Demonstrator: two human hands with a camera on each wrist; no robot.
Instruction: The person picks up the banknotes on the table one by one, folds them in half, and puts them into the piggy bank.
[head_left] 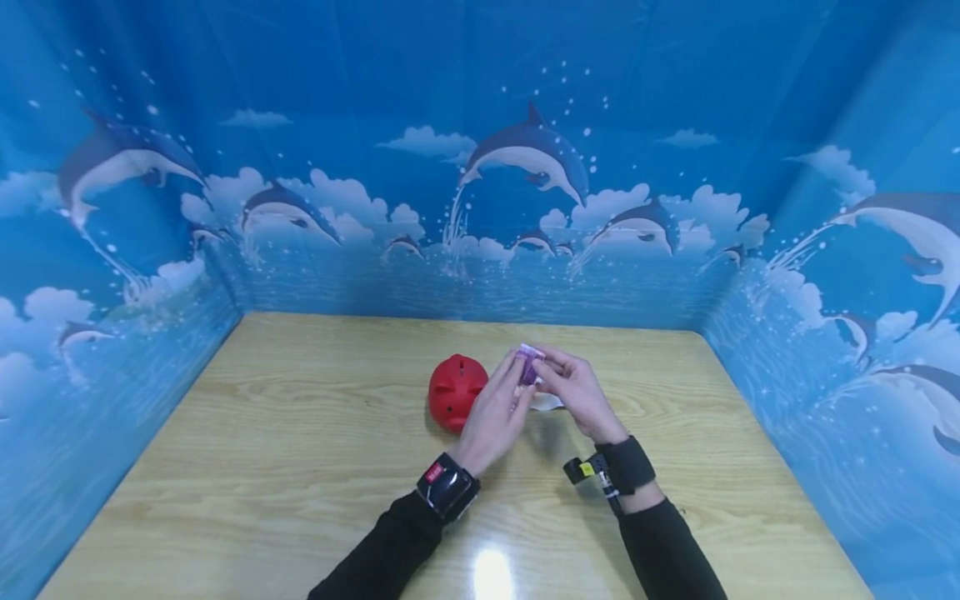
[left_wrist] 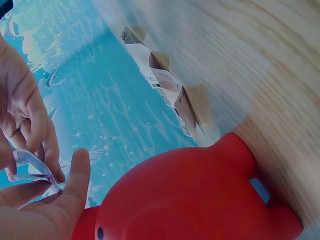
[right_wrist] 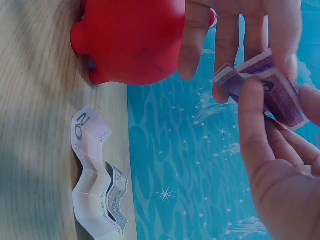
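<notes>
A small folded purple banknote is held up between both hands above the table. My right hand pinches it, the thumb pressed on its printed face in the right wrist view. From the other side my left hand grips the note's edge between thumb and fingers, several of them stretched out behind it. Close beside the left hand stands a red piggy bank, partly covered by that hand in the head view. Creased banknotes stand in zigzag folds on the table, mostly hidden below the right hand in the head view.
The light wooden table is bounded at the back and both sides by a blue curtain printed with dolphins. Each wrist wears a dark strap with a device on it.
</notes>
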